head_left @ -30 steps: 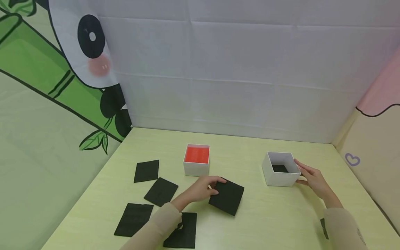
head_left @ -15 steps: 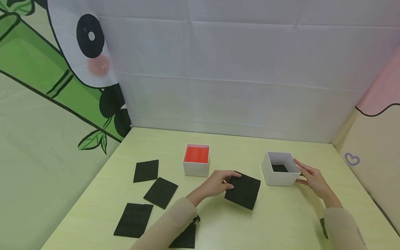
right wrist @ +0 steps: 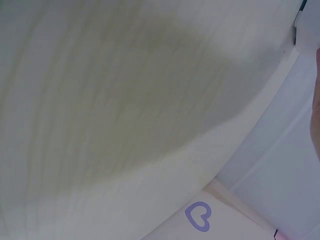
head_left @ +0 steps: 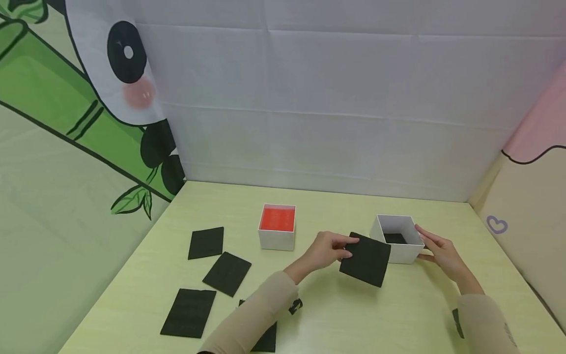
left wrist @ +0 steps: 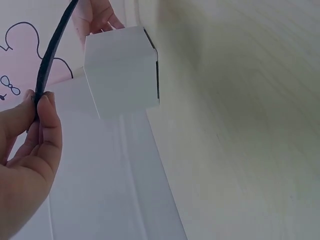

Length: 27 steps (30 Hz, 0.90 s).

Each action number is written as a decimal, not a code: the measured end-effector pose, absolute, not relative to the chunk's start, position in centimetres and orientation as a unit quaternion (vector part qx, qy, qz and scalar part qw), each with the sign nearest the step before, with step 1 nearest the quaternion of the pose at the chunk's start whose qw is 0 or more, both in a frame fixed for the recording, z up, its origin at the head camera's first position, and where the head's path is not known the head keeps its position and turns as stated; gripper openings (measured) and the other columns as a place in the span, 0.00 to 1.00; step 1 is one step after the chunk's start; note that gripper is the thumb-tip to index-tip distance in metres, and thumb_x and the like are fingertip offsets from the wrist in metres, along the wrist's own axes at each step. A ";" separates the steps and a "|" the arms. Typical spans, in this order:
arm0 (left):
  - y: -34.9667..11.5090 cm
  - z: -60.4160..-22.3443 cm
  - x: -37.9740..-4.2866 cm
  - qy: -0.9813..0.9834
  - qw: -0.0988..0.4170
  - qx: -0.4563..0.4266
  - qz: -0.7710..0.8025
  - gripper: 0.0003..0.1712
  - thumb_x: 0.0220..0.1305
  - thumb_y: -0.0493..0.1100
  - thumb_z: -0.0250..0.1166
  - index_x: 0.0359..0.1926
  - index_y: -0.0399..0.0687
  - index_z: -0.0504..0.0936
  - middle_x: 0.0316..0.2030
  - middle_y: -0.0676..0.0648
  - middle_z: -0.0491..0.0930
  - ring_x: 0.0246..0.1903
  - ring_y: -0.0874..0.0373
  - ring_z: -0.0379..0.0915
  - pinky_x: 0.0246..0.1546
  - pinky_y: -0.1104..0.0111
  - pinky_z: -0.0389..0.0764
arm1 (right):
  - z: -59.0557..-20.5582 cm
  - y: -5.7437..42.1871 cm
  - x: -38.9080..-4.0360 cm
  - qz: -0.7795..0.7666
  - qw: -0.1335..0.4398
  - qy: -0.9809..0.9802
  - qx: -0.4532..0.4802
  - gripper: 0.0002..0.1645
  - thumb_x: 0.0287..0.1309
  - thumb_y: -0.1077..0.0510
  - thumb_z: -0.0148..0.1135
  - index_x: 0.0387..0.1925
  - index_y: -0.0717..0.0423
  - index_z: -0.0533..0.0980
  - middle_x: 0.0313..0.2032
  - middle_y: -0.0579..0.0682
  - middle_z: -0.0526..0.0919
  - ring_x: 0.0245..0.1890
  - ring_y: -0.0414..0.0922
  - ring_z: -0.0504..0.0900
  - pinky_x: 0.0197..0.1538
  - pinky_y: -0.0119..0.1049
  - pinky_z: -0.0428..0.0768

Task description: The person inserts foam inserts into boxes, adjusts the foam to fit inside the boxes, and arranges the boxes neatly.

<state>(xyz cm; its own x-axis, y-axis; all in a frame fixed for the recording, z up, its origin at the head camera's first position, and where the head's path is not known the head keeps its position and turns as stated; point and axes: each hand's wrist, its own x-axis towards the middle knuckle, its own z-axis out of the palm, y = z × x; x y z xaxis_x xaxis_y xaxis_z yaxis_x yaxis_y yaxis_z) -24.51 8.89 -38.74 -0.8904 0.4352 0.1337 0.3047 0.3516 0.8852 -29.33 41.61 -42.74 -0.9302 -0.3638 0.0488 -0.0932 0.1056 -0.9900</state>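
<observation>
My left hand (head_left: pixel 325 250) pinches a black square sheet (head_left: pixel 366 260) by its left edge, thumb against fingers, above the table. The left wrist view shows the sheet (left wrist: pixel 49 55) nearly edge-on, thin and slightly curved. It overlaps the front left of an open white box (head_left: pixel 404 253) in the head view. Another dark piece (head_left: pixel 395 238) lies inside that box. My right hand (head_left: pixel 446 255) holds the box's right side, fingers near the rim and thumb lower down. Only a strip of the right hand (right wrist: pixel 316 112) enters the right wrist view.
A second white box (head_left: pixel 277 241) with red contents (head_left: pixel 277 219) stands left of centre. Several black squares lie at the left, including a far one (head_left: pixel 206 243) and a near one (head_left: pixel 188 313); my left sleeve (head_left: pixel 261 314) partly covers another. A white curtain (head_left: pixel 309 108) backs the table.
My left hand has carried the black square sheet rightward and slightly away from me, up to the white box. The right hand and both boxes stay where they were.
</observation>
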 end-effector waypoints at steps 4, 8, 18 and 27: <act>9.5 -38.9 -24.9 0.824 0.060 0.219 0.519 0.22 0.51 0.33 0.65 0.50 0.46 0.79 0.15 0.52 0.67 0.16 0.62 0.66 0.18 0.76 0.68 | -42.7 41.6 -29.3 -0.653 0.106 0.732 -0.161 0.26 0.65 0.58 0.45 0.63 0.58 0.57 0.48 0.25 0.70 0.40 0.31 0.74 0.37 0.33 0.77; 10.0 -38.8 -25.4 0.823 0.058 0.208 0.526 0.22 0.51 0.33 0.65 0.51 0.46 0.78 0.17 0.51 0.67 0.17 0.64 0.66 0.20 0.76 0.71 | -42.7 41.5 -29.2 -0.655 0.108 0.731 -0.161 0.26 0.65 0.58 0.45 0.63 0.58 0.57 0.48 0.25 0.70 0.41 0.31 0.74 0.38 0.33 0.77; 11.4 -38.6 -26.5 0.802 0.050 0.199 0.561 0.22 0.52 0.33 0.65 0.51 0.43 0.77 0.22 0.52 0.75 0.17 0.66 0.66 0.22 0.76 0.73 | -42.8 41.8 -29.7 -0.661 0.100 0.723 -0.172 0.25 0.66 0.60 0.43 0.63 0.59 0.56 0.48 0.26 0.71 0.40 0.32 0.75 0.37 0.32 0.77; 12.3 -38.9 -27.4 0.797 0.040 0.181 0.574 0.22 0.53 0.35 0.64 0.51 0.44 0.77 0.27 0.52 0.79 0.16 0.65 0.68 0.20 0.75 0.73 | -42.9 42.1 -30.3 -0.645 0.108 0.739 -0.164 0.27 0.65 0.59 0.44 0.63 0.61 0.55 0.48 0.25 0.69 0.41 0.31 0.75 0.38 0.33 0.77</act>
<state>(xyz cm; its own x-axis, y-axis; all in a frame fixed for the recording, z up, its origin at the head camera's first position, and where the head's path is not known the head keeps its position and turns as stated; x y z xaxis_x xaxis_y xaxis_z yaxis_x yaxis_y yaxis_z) -27.38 12.31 -38.86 -0.9311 0.3348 0.1451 0.2438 0.2750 0.9300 -30.35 42.09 -42.89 -0.9232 -0.3808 0.0519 -0.1032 0.1154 -0.9879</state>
